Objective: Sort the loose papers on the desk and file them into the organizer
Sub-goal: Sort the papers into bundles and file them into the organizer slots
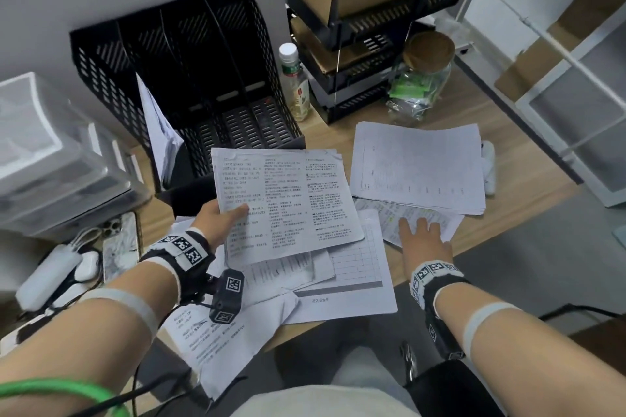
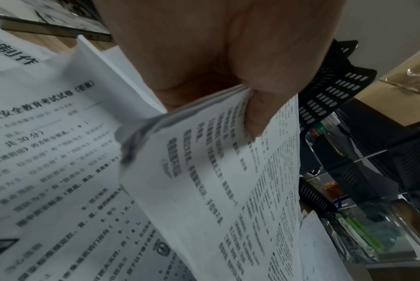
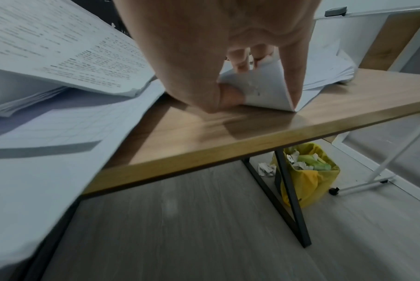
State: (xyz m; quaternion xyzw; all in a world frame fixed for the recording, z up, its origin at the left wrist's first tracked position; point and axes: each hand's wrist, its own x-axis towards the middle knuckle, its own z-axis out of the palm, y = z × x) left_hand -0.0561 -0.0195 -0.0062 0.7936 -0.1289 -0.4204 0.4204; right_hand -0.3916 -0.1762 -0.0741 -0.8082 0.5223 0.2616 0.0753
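My left hand (image 1: 220, 217) grips a sheaf of printed papers (image 1: 281, 203) by its left edge and holds it tilted above the desk, just in front of the black mesh organizer (image 1: 189, 54). In the left wrist view the thumb (image 2: 259, 114) lies on top of the sheaf (image 2: 216, 171). The organizer's leftmost slot holds white sheets (image 1: 159, 132); the other slots look empty. My right hand (image 1: 423, 237) is on a small green-printed leaflet (image 1: 406, 217) near the desk's front edge. In the right wrist view the thumb (image 3: 228, 95) and fingers pinch that leaflet (image 3: 264, 89), which arches up under the palm.
A stack of sheets (image 1: 420, 166) lies at the right, and loose papers (image 1: 352, 281) overhang the front edge. A bottle (image 1: 294, 81), a cork-lidded jar (image 1: 423, 78) and black trays (image 1: 355, 54) stand behind. Plastic drawers (image 1: 50, 152) and a phone (image 1: 120, 240) are on the left. A yellow bin (image 3: 309, 171) sits under the desk.
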